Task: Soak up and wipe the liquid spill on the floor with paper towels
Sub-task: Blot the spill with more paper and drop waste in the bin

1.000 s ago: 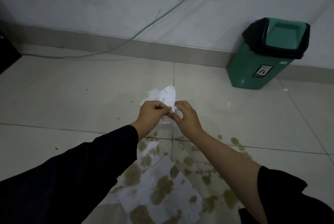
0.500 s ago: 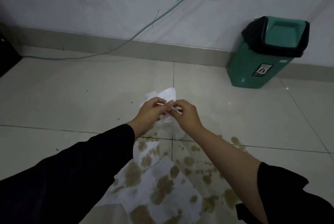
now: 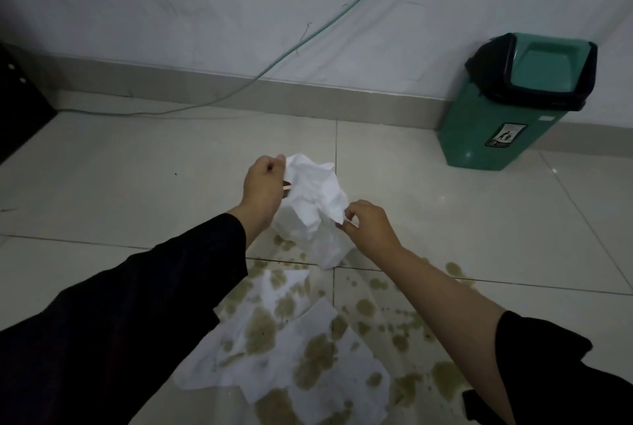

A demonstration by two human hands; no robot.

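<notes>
A crumpled white paper towel hangs in the air above the floor, held between both hands. My left hand pinches its upper left edge. My right hand pinches its lower right corner. Below them, brownish liquid spill spots the pale tiles. Several flat paper towels lie on the spill, stained with brown patches.
A green swing-lid bin stands against the wall at the right. A green cable runs down the wall to the floor. A dark object sits at the left edge.
My hands, which were pinching the towel close together, have moved apart. The left went up and left, the right down and right, spreading the towel open between them.
</notes>
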